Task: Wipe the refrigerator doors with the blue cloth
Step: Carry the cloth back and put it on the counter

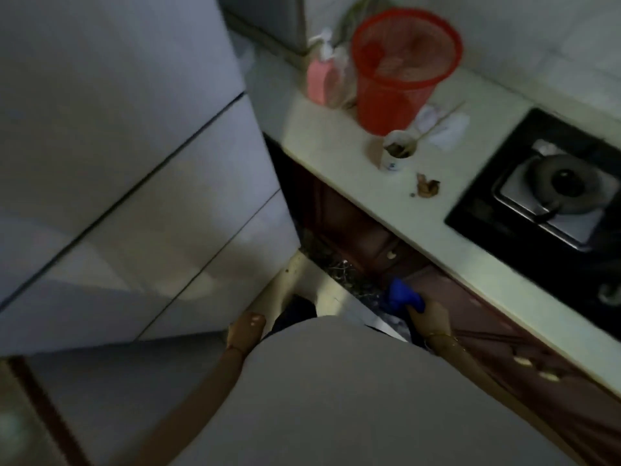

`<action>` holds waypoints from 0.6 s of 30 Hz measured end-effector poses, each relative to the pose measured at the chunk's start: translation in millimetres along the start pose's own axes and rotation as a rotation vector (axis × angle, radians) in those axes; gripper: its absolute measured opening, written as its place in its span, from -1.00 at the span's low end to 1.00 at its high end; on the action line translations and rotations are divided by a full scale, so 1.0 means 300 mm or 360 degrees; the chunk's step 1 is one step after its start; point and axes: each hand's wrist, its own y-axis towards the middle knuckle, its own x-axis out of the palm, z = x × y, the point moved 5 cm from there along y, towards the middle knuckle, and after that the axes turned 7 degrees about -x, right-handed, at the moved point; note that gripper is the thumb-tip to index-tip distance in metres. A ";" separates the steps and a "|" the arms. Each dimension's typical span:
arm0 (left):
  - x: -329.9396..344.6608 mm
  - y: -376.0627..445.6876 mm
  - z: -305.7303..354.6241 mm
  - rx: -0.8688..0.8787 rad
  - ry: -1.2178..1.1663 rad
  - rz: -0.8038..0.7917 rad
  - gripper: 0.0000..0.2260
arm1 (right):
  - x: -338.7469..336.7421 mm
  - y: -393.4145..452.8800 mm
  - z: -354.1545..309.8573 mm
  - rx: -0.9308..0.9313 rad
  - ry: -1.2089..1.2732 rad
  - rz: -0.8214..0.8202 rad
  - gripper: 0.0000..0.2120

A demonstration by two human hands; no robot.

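The view looks steeply down in a dim, blurred kitchen. The refrigerator [127, 183] fills the left side, its pale doors split by dark seams into stacked panels. To the right runs a light counter [339, 142] with dark brown cabinet fronts beneath it.

The right hand [428, 314] hangs low on the right, near the cabinet fronts, with its fingers closed around the blue cloth [403, 294]. The cloth bunches out of the top of the fist and is well apart from the refrigerator doors. A thin bracelet sits at that wrist.

The left hand [247, 327] hangs near the lower corner of the refrigerator, beside the person's pale shirt [353, 398]. It holds nothing, and whether its fingers are spread or together cannot be told through the blur.

On the far part of the counter stands a red mesh basket [401, 68], with a pink bottle [321, 75] just to its left. Nearer sits a small white cup [396, 153] with sticks leaning out of it. A black stove [551, 196] occupies the right end of the counter.
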 end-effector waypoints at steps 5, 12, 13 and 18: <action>-0.114 0.216 0.243 0.0313 0.0653 -0.0178 -0.68 | 0.047 -0.170 0.105 0.0485 0.0376 0.0422 -0.68; -0.074 0.253 0.612 0.0850 0.1210 -0.0436 -0.77 | 0.390 -0.546 0.131 0.1234 0.0993 0.0796 -0.69; -0.044 0.241 0.653 0.0898 0.1272 -0.0492 -0.76 | 0.451 -0.602 0.116 0.1346 0.1089 0.0850 -0.69; 0.169 0.160 0.786 0.1152 0.1615 -0.0653 -0.79 | 0.729 -0.835 0.029 0.1826 0.1461 0.1003 -0.73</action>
